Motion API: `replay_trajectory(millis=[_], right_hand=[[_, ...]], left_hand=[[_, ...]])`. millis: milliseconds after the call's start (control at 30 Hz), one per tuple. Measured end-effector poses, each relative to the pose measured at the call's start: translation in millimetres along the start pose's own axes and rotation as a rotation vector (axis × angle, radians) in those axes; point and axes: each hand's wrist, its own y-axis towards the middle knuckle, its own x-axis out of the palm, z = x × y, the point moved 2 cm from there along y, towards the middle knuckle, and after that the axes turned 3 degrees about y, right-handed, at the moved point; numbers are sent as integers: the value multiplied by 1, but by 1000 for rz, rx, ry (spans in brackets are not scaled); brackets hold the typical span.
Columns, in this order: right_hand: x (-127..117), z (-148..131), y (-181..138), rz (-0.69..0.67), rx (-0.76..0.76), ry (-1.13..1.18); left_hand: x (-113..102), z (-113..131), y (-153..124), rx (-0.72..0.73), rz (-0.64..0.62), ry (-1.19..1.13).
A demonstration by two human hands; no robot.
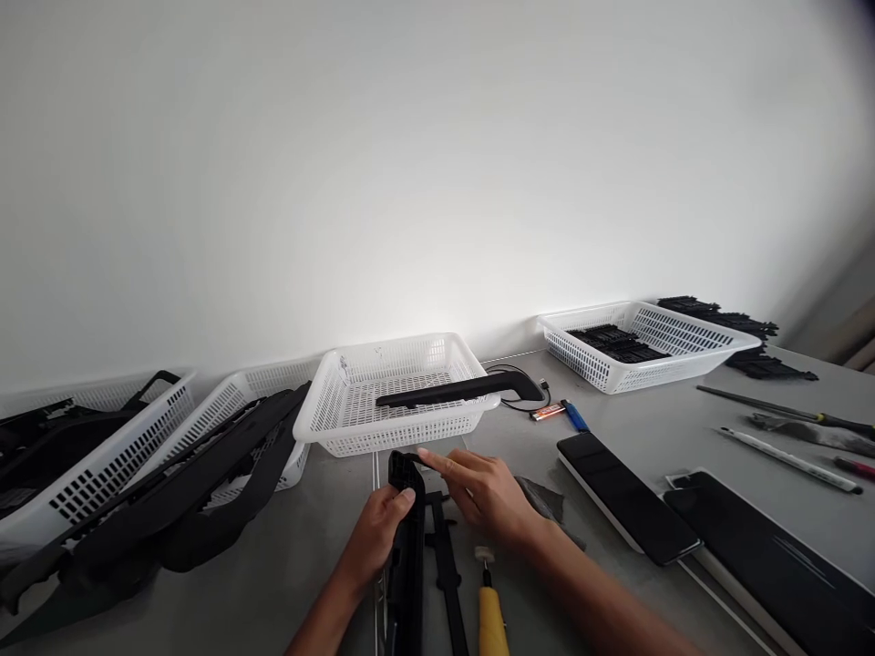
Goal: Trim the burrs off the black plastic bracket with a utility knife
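Observation:
My left hand (378, 531) is wrapped round a long black plastic part (408, 547) that runs toward me along the grey table (301, 547). My right hand (484, 495) rests beside it, fingers stretched out, the fingertips touching the part's far end. A thinner black strip (447, 574) lies just right of the part. A yellow-handled tool (492, 615) with a small white tip lies right of that strip, below my right wrist.
A white basket (396, 392) with a long black part (465, 390) across its rim stands just beyond my hands. More baskets (102, 456) with black parts sit left, another basket (649, 346) far right. Two dark flat slabs (625, 497), a lighter (575, 415), pens (789, 458) lie right.

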Motion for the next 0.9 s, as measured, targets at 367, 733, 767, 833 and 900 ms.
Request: replay_trajectory(millis=[367, 733, 767, 833, 900], right_hand=[[0, 7, -2, 113, 176, 140], [-3, 5, 3, 186, 223, 126], [-5, 5, 3, 195, 203, 110], [-9, 4, 3, 219, 146, 58], [-15, 3, 4, 256, 84, 1]], left_hand=[[-2, -6, 3, 20, 13, -21], [0, -1, 2, 54, -93, 56], [0, -1, 2, 64, -96, 74], [0, 0, 4, 86, -93, 101], [-1, 0, 4, 100, -94, 109]])
